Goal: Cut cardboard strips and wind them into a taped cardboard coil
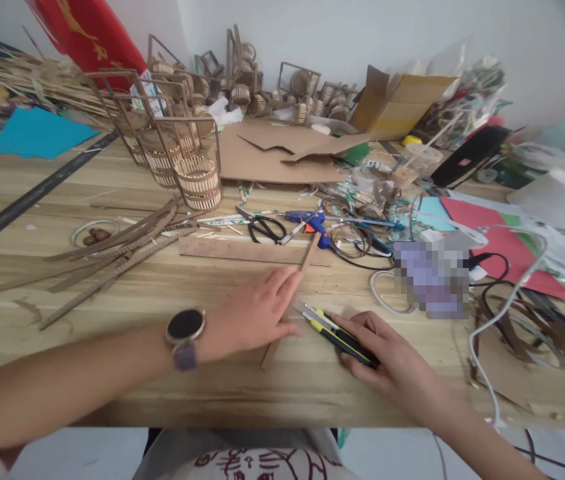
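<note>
My left hand point(257, 313) lies flat with fingers stretched out, pressing down a narrow cardboard strip point(307, 257) that runs diagonally across the wooden table point(212, 400). A dark wristwatch point(185, 329) sits on that wrist. My right hand point(387, 357) is closed round a yellow and black utility knife point(330, 328). The knife's blade tip rests against the strip right beside my left fingers. A wider flat cardboard piece point(242, 251) lies just beyond the strip.
Black scissors point(264, 227) and a blue glue gun point(312, 223) lie behind the cardboard. Several woven cardboard baskets point(197, 181) stand at the back left, loose strips point(112, 257) on the left, cables, red paper point(492, 240) and clutter on the right, a cardboard box point(402, 100) behind.
</note>
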Tool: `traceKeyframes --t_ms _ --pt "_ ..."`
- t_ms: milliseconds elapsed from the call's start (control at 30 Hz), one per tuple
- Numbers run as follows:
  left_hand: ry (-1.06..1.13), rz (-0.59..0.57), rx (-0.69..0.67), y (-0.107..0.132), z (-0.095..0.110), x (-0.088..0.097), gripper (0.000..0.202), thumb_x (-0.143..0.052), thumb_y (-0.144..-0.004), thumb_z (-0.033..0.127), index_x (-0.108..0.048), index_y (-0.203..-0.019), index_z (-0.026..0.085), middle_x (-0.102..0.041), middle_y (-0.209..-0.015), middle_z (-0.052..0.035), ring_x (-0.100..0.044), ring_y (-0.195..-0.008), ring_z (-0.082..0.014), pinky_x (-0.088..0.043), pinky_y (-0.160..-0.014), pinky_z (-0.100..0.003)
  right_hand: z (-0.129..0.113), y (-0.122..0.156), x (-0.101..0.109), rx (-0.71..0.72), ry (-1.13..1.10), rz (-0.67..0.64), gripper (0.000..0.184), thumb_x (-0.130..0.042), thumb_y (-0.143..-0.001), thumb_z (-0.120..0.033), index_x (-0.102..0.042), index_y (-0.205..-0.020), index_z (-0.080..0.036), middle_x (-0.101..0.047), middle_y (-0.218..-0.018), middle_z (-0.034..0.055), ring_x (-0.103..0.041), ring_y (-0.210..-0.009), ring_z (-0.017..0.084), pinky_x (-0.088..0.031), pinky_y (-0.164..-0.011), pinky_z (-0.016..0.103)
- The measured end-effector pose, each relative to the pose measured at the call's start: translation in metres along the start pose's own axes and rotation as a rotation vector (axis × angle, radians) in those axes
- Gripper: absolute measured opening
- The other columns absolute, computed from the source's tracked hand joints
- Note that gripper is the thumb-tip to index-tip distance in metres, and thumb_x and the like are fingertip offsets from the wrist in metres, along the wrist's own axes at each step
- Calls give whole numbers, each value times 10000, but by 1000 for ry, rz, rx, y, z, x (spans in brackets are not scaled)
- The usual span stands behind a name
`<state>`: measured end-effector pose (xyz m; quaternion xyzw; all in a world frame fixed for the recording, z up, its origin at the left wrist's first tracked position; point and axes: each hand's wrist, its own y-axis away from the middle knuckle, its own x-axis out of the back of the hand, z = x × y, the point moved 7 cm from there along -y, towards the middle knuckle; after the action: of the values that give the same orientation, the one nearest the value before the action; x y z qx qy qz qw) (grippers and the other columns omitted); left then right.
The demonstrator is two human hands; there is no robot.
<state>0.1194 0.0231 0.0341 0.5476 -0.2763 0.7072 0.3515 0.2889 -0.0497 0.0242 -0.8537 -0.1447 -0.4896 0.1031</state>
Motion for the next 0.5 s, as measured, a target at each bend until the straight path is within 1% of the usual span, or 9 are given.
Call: traceKeyframes --t_ms 33,67,100,133,200,267,367,433,500 --pt "-14 54 134 10 -3 4 600 -657 -893 445 -476 -1325 70 -526 -1410 -241 -543 -1266 -341 -439 -1034 -442 -2 -2 0 -14 -3 25 500 -539 -873 -195 -555 -1369 -254 -608 -984 73 -660 -910 212 -578 -803 332" --pt "-1 53 229 19 -4 5 432 -653 -897 400 -549 -1194 104 -638 -1255 -197 -635 -1116 -329 -509 -908 -426 -4 -5 0 -23 -4 50 500 -545 -878 -211 -541 -1376 -255 -609 -994 74 -660 -919 217 -578 -805 339" --pt "35 28 275 26 -4 3 307 -639 -902 369 -572 -1091 135 -706 -1076 -140 -688 -956 -301 -538 -789 -396 -6 -7 0 -30 -5 76 508 -548 -881 -222 -521 -1387 -250 -610 -1002 77 -661 -927 223 -578 -807 348" --pt "83 -1 310 32 -5 1 202 -605 -919 330 -569 -1017 157 -723 -890 -81 -703 -789 -263 -529 -663 -350 -9 -9 1 -34 -6 97 517 -546 -885 -227 -500 -1400 -241 -611 -1006 80 -661 -928 226 -578 -806 354" --pt "150 15 350 38 -9 3 83 -545 -940 269 -544 -934 186 -689 -724 -14 -676 -641 -217 -468 -545 -293 -12 -12 3 -38 -17 114 516 -536 -885 -217 -485 -1398 -229 -612 -1001 81 -664 -926 228 -578 -803 357" --pt "123 96 348 42 -15 11 70 -494 -956 231 -530 -907 197 -677 -700 -1 -664 -621 -201 -432 -520 -273 -13 -13 6 -36 -37 108 461 -532 -870 -195 -535 -1328 -235 -618 -962 70 -670 -901 225 -579 -779 346" --pt "-86 193 265 50 -21 21 143 -427 -978 189 -549 -903 189 -684 -773 -37 -657 -663 -210 -428 -525 -275 -2 -7 12 -51 -51 53 365 -541 -826 -175 -605 -1179 -241 -650 -910 59 -684 -854 228 -583 -748 336" --pt "-202 236 199 58 -22 21 223 -377 -980 144 -563 -864 182 -662 -779 -48 -635 -664 -210 -438 -534 -281 11 2 13 -64 -50 -11 333 -542 -809 -185 -614 -1130 -235 -681 -908 66 -702 -850 235 -589 -751 337" --pt "-262 258 151 67 -24 17 263 -346 -966 98 -585 -894 179 -661 -851 -58 -623 -700 -201 -469 -586 -284 24 13 15 -76 -50 -61 303 -549 -799 -203 -614 -1093 -243 -711 -947 69 -714 -883 242 -590 -773 335"
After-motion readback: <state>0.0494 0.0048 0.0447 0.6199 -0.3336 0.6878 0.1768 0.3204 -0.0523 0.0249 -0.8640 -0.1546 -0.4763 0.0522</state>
